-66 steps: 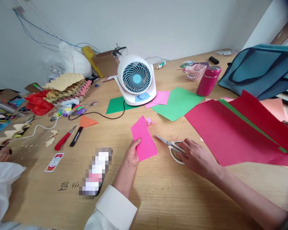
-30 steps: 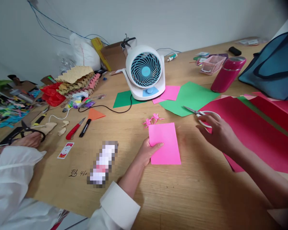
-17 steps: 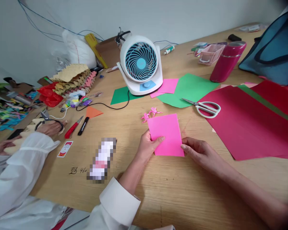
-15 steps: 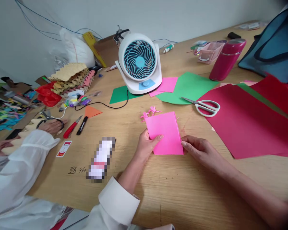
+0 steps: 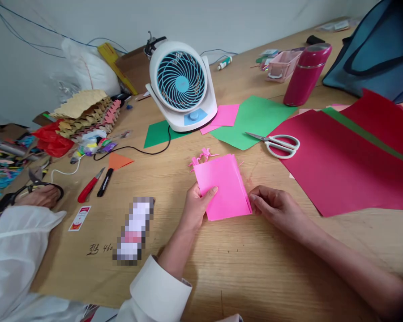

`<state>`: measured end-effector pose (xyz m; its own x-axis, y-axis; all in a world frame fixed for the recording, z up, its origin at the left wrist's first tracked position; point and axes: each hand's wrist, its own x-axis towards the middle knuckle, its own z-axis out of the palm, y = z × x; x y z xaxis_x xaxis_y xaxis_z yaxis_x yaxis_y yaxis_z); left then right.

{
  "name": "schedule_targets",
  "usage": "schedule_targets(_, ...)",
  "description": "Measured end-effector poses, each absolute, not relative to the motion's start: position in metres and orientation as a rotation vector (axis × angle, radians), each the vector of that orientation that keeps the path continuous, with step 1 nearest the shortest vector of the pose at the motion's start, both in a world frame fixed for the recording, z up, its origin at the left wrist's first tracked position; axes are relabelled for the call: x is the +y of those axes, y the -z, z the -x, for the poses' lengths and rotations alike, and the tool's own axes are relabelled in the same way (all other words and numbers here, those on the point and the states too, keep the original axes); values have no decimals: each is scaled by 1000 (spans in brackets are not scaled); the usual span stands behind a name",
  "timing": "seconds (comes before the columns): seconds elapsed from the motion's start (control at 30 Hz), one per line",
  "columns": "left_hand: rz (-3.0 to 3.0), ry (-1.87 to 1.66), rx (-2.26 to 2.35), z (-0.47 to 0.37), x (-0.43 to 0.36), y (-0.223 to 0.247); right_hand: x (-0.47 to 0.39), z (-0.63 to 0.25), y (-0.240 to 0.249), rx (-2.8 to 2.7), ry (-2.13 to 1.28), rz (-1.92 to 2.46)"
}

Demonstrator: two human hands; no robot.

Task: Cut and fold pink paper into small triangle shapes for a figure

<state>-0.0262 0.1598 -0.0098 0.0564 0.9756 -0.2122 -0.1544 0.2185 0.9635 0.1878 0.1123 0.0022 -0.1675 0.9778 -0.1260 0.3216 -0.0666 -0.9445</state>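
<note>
L hand (image 5: 195, 208), ctr of frame, holds the pink paper (image 5: 221, 188): thumb flat on the top face, other fingers underneath & mostly hidden, so the stack's pinched btwn them. Pink paper is just R of ctr, tilted a bit, layers showing along its R edge. R hand (image 5: 275, 203) is at that edge, low side; thumb & forefinger tips close together, other fingers curled in. Can't tell if the tips actually pinch a layer or only touch it.

Small pink cutouts (image 5: 205, 154) lie just past the stack's top edge. White-handled scissors (image 5: 282, 145) rest R of ctr, blades over the light green sheet (image 5: 251, 127), handles over the corner of the big red sheet (image 5: 352, 174), which fills mid-R w/ a green strip (image 5: 372, 136) across it.

Fan (image 5: 181, 85) stands upper ctr; magenta flask (image 5: 307, 74) & blue bag (image 5: 379, 58) upper R. Phone (image 5: 134, 230), pixelated, lies lower L of ctr; above it, red-handled knife (image 5: 89, 188), black cutter (image 5: 105, 182) & orange paper (image 5: 120, 161). Far L, a co-worker's hand (image 5: 42, 197) is w/ black-handled scissors (image 5: 36, 179).
</note>
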Motion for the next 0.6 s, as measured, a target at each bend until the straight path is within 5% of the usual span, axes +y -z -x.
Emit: schedule_targets(0.6, -906, -1150, 1147, 24, 160, 12, 110, -186, -8, -1660, -1211, 1452)
